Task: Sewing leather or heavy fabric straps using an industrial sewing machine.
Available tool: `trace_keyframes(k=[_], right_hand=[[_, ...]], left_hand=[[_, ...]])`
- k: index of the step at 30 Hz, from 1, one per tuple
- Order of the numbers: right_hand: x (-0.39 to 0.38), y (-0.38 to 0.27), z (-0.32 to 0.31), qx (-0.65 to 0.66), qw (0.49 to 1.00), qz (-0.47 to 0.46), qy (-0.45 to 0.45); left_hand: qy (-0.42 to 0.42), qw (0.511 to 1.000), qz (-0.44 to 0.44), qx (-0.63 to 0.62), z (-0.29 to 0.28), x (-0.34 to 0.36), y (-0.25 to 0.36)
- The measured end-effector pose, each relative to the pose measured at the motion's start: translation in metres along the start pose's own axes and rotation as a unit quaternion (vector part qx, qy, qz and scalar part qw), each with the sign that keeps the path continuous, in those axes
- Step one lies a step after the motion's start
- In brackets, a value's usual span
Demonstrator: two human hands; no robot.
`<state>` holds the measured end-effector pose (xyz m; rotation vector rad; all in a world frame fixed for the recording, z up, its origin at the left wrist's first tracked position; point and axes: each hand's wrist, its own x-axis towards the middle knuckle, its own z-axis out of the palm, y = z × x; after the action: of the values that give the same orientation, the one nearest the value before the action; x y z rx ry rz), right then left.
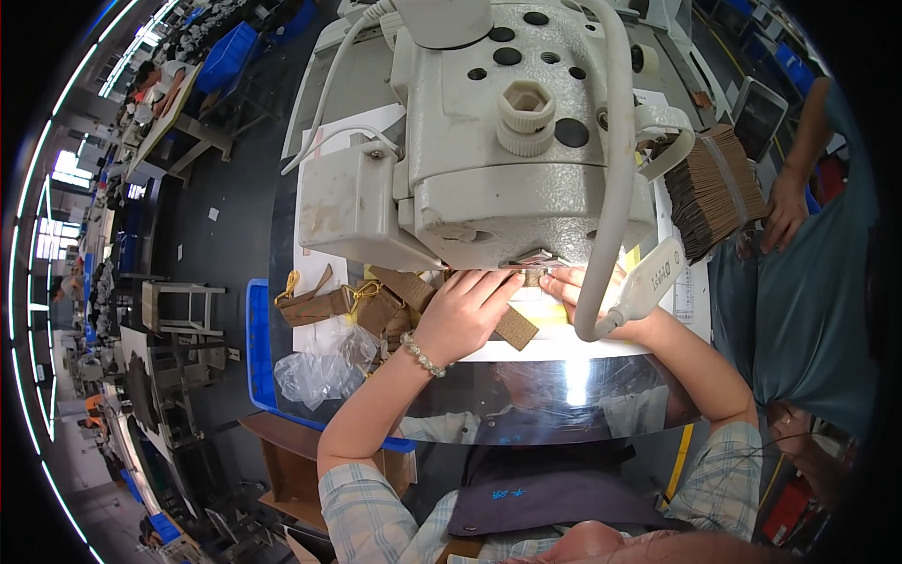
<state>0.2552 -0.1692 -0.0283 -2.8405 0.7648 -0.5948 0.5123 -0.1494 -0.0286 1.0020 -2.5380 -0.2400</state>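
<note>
On the desk (526, 395), near its front edge, the left hand (465, 315) presses flat, fingers spread, on a brown piece (517, 327). Just beside, the right hand (587, 287) pinches the strip (534, 278) under the sewing machine (507, 141). Leftward lie brown pieces (362, 303) and a plastic bag (324, 367). Far right sits a stack (719, 183).

Fingertips of both hands and the brown piece's (518, 328) far end, hidden beneath the sewing-machine head (489, 141).
</note>
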Motion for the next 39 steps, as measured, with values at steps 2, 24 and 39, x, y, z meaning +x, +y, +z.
trace_keyframes(k=[2, 24, 39], right_hand=[[0.0, 0.0, 0.001, 0.001, 1.0, -0.002, 0.003], [0.002, -0.003, -0.004, -0.002, 1.0, 0.012, -0.016], [0.0, 0.0, -0.001, 0.002, 1.0, 0.002, -0.006]], left_hand=[[-0.005, 1.0, -0.003, -0.001, 0.001, 0.0, 0.0], [-0.022, 1.0, 0.018, 0.011, 0.001, 0.001, -0.011], [-0.009, 0.999, 0.04, 0.033, -0.001, -0.001, -0.01]])
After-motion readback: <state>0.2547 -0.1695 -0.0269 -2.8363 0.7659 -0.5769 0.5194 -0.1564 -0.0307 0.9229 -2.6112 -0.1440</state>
